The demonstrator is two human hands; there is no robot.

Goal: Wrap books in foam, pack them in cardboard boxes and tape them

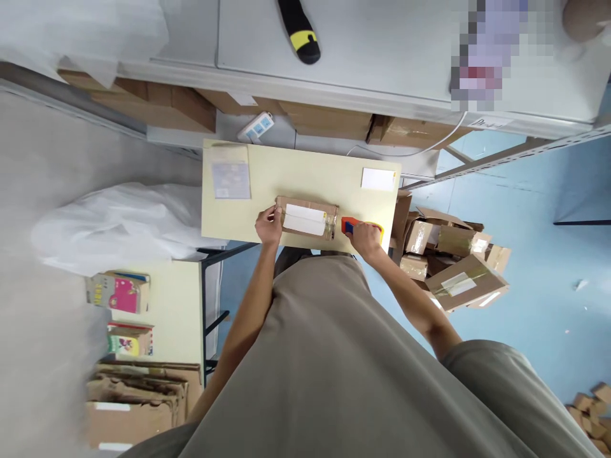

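- Left hand (268,226) — fingers pinched on the left end of the cardboard parcel (305,218), lying mid-desk (296,172).
- Right hand (365,240) — fingers wrapped around the tape dispenser (350,224) at the parcel's right end; seemingly sealing, which calls for a steady, straight pull.

Bright even light, soft shadows; wide-angle warp at edges; left side blurred.

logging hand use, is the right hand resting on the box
No, the right hand is on the tape dispenser beside the box.
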